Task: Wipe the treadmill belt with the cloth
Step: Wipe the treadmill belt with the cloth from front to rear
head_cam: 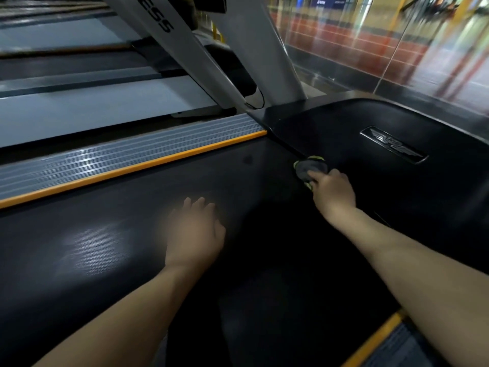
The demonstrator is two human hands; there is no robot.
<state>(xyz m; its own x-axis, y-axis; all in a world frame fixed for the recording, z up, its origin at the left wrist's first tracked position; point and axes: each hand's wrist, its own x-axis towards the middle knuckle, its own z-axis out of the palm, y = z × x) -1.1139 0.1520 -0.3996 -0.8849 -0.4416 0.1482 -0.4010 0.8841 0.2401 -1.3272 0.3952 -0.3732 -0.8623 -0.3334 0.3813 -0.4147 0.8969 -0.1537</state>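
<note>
Grey with green edging, the cloth (311,168) sits bunched at the front end of the belt (132,234), right against the seam where the black motor cover (344,123) begins. The right hand (333,192) presses it down from the 5 o'clock side, fingers closed over its near edge. The left hand (194,231) lies flat and spread on the belt, holding nothing, at about 8 o'clock from the cloth. The likely trouble: the cloth's edge could catch in that seam, or the belt could slide under the bracing left palm. The orange-edged side rail (105,160) runs along at 10 o'clock
</note>
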